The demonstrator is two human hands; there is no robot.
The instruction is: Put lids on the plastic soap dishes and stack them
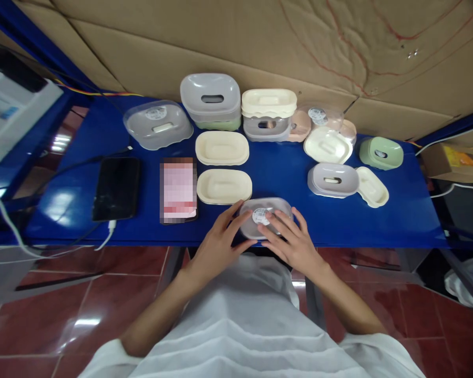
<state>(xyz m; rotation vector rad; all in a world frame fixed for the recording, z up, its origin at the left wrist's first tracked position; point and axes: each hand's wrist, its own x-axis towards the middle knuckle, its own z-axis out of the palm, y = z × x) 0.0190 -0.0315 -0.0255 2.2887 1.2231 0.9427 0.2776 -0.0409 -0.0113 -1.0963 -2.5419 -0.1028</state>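
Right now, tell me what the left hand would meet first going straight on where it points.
The left hand would first meet the grey container, label facing up; fingertips overlap its edge in view, though contact is unclear.

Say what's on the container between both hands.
A round white sticker. Fingers of the left hand and right hand cover parts of the container; the surface beneath is hidden.

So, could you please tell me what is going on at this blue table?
A person has both hands on a greyish oval container with a round label, at the near edge of the blue table. The left hand is at its left end; the right hand spreads its fingers over the right. Beyond, to the left, lie two cream oval plastic pieces.
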